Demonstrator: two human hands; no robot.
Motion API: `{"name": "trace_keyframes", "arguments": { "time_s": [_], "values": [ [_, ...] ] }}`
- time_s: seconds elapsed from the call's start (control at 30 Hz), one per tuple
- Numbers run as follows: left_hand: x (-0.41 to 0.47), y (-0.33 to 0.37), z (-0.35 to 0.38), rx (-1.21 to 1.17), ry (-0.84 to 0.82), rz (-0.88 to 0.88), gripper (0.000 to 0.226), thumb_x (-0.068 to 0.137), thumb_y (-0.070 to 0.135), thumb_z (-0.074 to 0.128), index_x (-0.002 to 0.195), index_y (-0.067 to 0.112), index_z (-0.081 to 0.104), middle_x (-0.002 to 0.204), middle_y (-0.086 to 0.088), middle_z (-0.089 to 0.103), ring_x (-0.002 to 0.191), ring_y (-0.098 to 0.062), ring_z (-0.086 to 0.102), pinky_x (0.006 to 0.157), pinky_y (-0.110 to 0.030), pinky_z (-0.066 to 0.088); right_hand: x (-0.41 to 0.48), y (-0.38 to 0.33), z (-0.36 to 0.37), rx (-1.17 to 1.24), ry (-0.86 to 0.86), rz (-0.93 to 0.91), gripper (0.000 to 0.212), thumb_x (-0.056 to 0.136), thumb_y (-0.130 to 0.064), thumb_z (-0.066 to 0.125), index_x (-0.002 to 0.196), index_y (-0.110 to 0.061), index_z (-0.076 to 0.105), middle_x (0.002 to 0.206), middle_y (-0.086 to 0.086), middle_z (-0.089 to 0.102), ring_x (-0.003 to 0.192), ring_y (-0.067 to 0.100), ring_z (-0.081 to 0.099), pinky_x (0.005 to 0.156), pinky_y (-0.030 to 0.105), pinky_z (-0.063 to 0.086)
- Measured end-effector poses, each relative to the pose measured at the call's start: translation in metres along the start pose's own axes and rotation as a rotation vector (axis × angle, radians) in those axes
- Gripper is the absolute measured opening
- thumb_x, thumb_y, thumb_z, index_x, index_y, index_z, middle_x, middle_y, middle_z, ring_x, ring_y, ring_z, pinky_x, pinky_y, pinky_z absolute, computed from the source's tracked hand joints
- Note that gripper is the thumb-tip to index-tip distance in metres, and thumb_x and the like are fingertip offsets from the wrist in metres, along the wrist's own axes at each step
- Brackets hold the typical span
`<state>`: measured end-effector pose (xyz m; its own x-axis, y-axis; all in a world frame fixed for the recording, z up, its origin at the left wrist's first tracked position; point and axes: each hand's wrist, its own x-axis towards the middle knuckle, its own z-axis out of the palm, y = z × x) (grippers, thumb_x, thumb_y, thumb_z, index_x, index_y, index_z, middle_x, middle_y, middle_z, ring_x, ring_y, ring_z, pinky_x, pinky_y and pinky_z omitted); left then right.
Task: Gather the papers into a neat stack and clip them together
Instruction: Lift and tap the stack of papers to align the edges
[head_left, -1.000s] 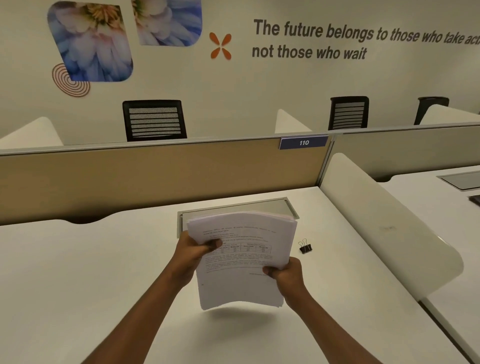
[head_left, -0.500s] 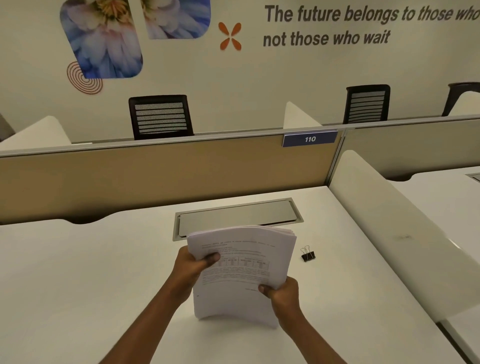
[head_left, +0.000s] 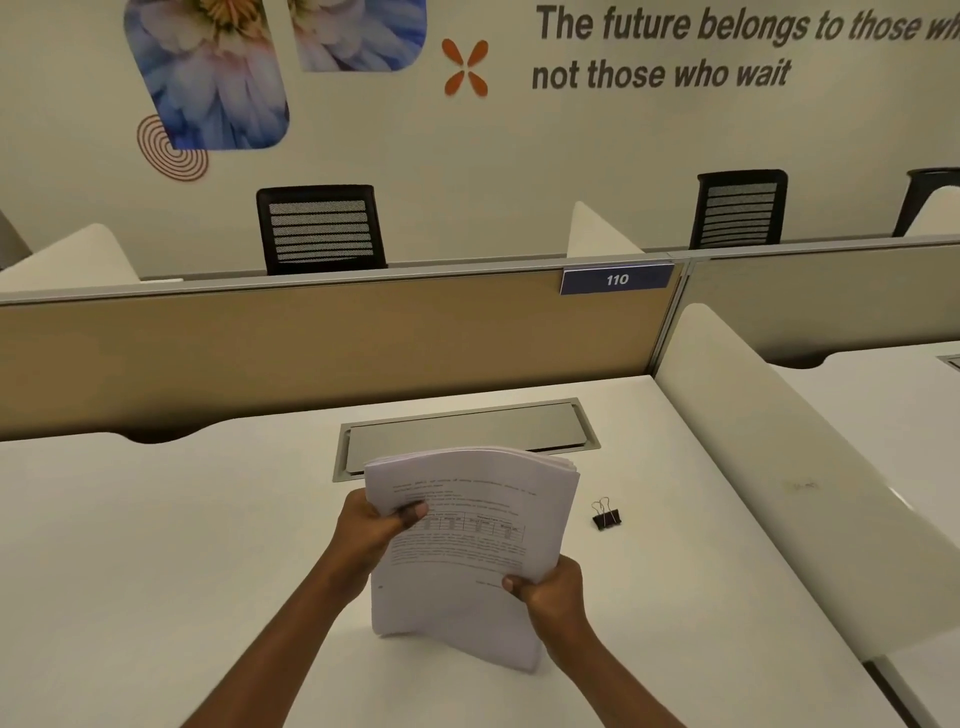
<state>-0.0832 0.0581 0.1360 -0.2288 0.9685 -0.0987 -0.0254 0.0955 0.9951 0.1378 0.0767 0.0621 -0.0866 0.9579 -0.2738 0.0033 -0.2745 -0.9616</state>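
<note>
A thick stack of printed white papers (head_left: 467, 551) stands nearly upright on the white desk (head_left: 156, 545), its bottom edge resting on the desktop and its top curling away from me. My left hand (head_left: 371, 530) grips the stack's left edge near the top, thumb on the front sheet. My right hand (head_left: 550, 592) holds the right edge lower down. A small black binder clip (head_left: 606, 516) lies on the desk just right of the stack, untouched.
A grey cable hatch (head_left: 467, 431) is set into the desk behind the papers. A tan partition (head_left: 311, 343) closes the back and a white curved divider (head_left: 769, 467) the right side. Black chairs (head_left: 319, 228) stand beyond.
The stack has dropped from being held above the desk to standing with its bottom edge on the desktop. Both hands kept their grip; the camera shifted slightly.
</note>
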Motion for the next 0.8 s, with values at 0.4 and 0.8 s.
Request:
{"name": "trace_keyframes", "arguments": {
  "time_s": [0.4,0.8],
  "values": [
    [0.001,0.001,0.001,0.008,0.049,-0.006,0.023,0.077,0.012,0.077,0.099,0.016,0.072,0.091,-0.007,0.078,0.083,-0.029,0.075,0.069,-0.041,0.062,0.000,-0.018,-0.001,-0.079,-0.044,-0.032,0.033,0.056,0.004,0.069,0.078,-0.021,0.071,0.084,0.001,0.074,0.079,0.021,0.070,0.060,0.025,0.058],
    [0.002,0.011,-0.016,-0.008,-0.043,-0.045,0.088,0.039,0.059,0.089,0.108,0.010,0.067,0.098,-0.011,0.076,0.088,-0.032,0.074,0.071,-0.044,0.062,0.003,-0.030,-0.013,-0.038,-0.179,0.056,0.042,0.045,0.005,0.067,0.085,-0.005,0.073,0.087,0.011,0.076,0.080,0.031,0.072,0.065,0.034,0.059]
  ]
}}
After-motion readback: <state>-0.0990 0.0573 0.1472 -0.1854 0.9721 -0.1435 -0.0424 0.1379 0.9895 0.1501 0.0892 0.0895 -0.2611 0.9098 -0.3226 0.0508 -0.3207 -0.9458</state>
